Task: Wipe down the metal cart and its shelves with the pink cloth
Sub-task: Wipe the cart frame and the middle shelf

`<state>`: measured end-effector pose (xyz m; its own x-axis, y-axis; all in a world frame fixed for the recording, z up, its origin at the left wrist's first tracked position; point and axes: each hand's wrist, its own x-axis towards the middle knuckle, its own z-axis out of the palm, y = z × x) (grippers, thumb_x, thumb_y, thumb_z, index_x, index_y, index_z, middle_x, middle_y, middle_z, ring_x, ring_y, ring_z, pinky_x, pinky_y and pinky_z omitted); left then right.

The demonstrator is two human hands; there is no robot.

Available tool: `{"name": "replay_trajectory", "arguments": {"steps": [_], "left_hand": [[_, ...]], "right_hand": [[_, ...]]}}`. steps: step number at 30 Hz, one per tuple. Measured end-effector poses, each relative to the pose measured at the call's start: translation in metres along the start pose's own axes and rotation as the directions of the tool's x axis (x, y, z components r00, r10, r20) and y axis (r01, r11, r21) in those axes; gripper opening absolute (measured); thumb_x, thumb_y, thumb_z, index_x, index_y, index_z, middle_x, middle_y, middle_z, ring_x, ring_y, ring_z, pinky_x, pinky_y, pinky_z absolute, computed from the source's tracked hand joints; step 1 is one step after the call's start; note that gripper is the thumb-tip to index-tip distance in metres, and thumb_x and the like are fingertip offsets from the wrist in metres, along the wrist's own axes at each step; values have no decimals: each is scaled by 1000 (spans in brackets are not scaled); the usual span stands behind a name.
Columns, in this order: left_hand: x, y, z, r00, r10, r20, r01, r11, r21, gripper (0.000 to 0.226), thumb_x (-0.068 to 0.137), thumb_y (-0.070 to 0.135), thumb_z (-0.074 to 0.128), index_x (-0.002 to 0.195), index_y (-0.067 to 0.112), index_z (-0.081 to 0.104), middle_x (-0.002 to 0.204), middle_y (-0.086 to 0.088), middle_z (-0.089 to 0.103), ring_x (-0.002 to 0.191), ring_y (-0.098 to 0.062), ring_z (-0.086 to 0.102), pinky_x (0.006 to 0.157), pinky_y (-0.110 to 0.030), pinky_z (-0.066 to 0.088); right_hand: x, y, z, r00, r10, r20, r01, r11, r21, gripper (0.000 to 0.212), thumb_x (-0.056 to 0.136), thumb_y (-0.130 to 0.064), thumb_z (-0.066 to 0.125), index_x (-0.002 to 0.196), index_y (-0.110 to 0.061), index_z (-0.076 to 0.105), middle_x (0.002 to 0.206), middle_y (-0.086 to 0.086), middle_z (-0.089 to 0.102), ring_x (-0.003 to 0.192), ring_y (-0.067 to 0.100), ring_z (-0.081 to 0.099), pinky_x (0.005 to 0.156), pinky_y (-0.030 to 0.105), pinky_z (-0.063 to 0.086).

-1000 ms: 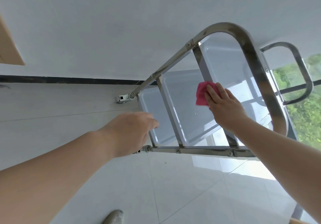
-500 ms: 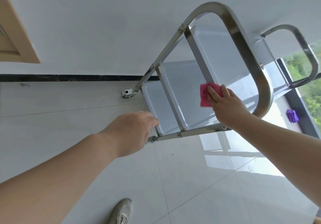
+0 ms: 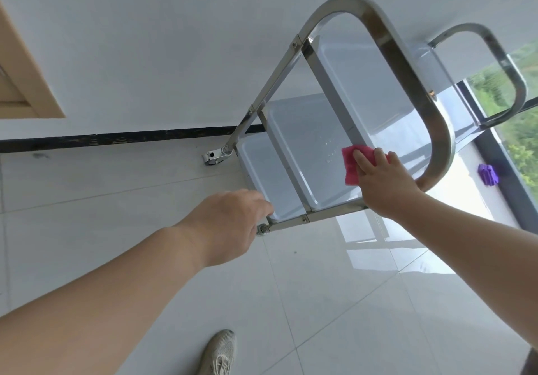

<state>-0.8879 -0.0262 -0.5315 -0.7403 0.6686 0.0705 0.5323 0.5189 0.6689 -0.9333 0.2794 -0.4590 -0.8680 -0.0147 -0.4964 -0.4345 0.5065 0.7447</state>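
The metal cart [image 3: 407,63] stands on the tiled floor against a white wall, and I look down on it from above. It has three grey shelves stacked one under another. My right hand [image 3: 384,182] presses the pink cloth [image 3: 349,168] flat onto the middle shelf [image 3: 300,147], close to its near edge, with the fingers lying straight over the cloth. Small water drops sit on the shelf just left of the cloth. My left hand [image 3: 230,223] grips the near corner of the lowest shelf [image 3: 256,171], its fingertips curled out of sight.
A purple cloth [image 3: 488,174] lies on the sill under the window [image 3: 518,130] at right. The cart's far caster [image 3: 214,156] touches the black skirting. A wooden frame [image 3: 26,83] is at upper left. My shoe [image 3: 221,351] is on the tiles below.
My right hand slid the pink cloth from the upper crossbar down onto the middle shelf's near side. My left hand kept its hold on the lower corner. The view shifted.
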Motion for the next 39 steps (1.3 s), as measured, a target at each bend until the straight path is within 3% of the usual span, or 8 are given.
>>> {"name": "replay_trajectory", "arguments": {"steps": [6,12,19,25,28,31,35,39], "left_hand": [[6,-6,-3,1000,-13,17,12,1000,11,35,91,16,40,123,26,51,117,9,54,104,-14,51,84,-26,42],[13,-6,-31,1000,-19,10,19,997,81,31,89,13,38,114,22,55,109,6,55,100,-18,52,82,-32,44],[21,39,-117,997,-31,-76,32,999,20,33,90,13,43,119,22,56,114,8,57,105,-13,52,80,-23,41],[22,114,-200,983,-90,-157,76,993,-95,38,90,26,53,128,24,49,119,14,52,111,-1,49,96,-24,41],[26,162,-233,993,-61,-100,42,983,-178,54,89,41,54,139,29,34,128,23,42,121,6,40,103,-25,39],[33,215,-249,996,90,8,-87,977,-194,43,90,43,49,131,38,38,125,23,50,118,3,46,97,-29,44],[47,278,-247,985,156,-67,-169,945,-280,22,92,24,51,106,40,57,96,19,63,96,-4,60,81,-23,49],[71,333,-223,976,186,-112,-211,936,-283,24,93,16,51,97,38,59,87,17,65,85,-3,62,73,-10,45]], "right_hand": [[17,2,-3,998,29,-56,-27,999,32,55,89,-25,45,142,-14,34,154,8,13,123,34,31,104,47,31],[21,8,-23,992,40,-120,-24,991,132,40,87,-22,54,126,-14,55,142,7,34,108,22,44,94,36,41],[-37,23,-96,970,6,-243,67,954,291,51,87,-14,52,137,-5,41,141,11,30,107,24,43,93,38,41],[-163,58,-175,836,127,-534,214,820,530,45,60,-17,68,105,-22,70,128,3,55,82,16,56,72,28,53],[-216,85,-198,759,172,-629,273,792,546,36,74,-18,52,104,-22,70,127,0,57,80,14,56,70,25,52],[-263,109,-202,659,289,-694,297,748,594,41,80,-13,41,109,-23,69,130,-1,56,87,14,57,78,25,51],[-299,126,-174,555,476,-682,355,606,712,47,83,-11,47,128,-24,47,137,2,42,98,12,52,83,21,45],[-318,145,-124,621,719,-312,445,4,896,45,72,-48,53,115,-32,54,99,-21,57,76,-1,55,67,7,41]]}}
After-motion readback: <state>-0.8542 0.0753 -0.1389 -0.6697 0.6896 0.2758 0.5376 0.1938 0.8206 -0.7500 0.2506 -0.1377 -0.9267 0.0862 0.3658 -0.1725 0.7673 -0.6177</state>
